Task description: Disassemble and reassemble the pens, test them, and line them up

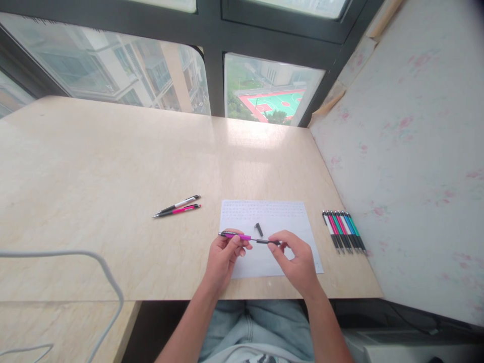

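My left hand (223,254) is closed around the purple barrel (240,236) of a pen, its black clip end pointing left. My right hand (297,257) pinches a slim black pen part (262,241) between thumb and fingertips. A thin dark rod spans the short gap between barrel and black part, so the two are in line but apart. Both hands are above a sheet of paper (272,264) with rows of handwriting along its top. On the sheet, just beyond the fingers, lies a small black piece (258,229); its exact kind is unclear.
Two pens, one white and black (180,203), one pink and black (177,210), lie left of the paper. To the right, several coloured pens (343,231) form a row beside the wall (416,151). A white cable (68,253) loops over the table (113,166) at left.
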